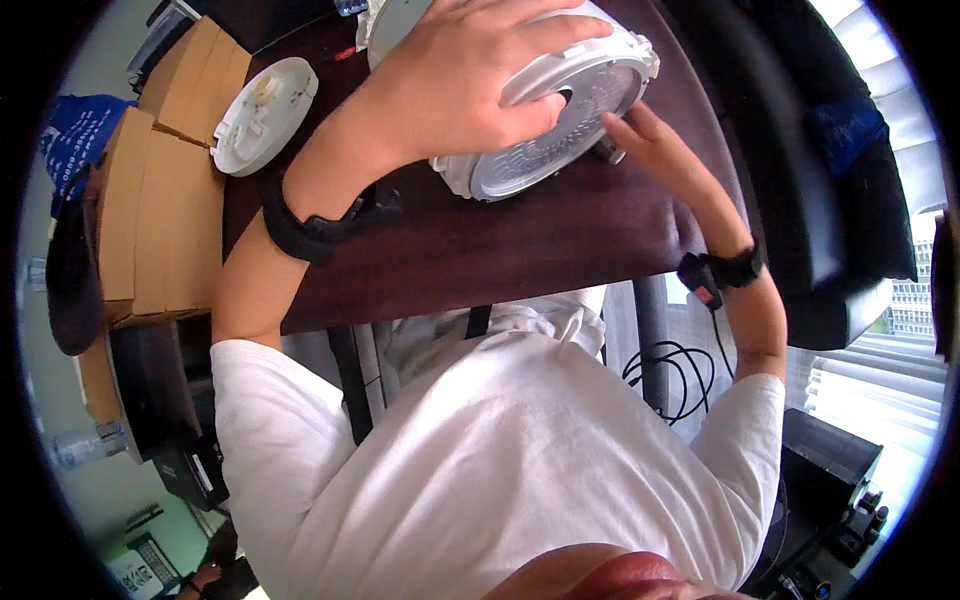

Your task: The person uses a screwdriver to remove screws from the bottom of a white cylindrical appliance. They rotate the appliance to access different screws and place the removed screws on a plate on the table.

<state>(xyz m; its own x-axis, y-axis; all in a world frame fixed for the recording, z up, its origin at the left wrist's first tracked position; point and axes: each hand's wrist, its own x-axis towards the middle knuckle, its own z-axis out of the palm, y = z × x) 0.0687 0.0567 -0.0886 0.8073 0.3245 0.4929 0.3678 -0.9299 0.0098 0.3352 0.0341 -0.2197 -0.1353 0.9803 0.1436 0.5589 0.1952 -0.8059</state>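
Fingers (560,32) parted, the left hand (465,85) is clasping the tilted white appliance (570,132), likely steadying it, the right hand (658,148) resting near its rim (646,62), hold unclear.

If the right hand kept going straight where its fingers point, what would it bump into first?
The right hand would most likely meet the round white appliance, at its perforated face; the fingertips may already touch it, as depth is unclear.

The appliance (643,60) looks smooth white plastic to me, around a metallic-sheened disc (565,150). The table (480,250) has a wood-like, faintly glossy top; the box (178,215), matt cardboard.
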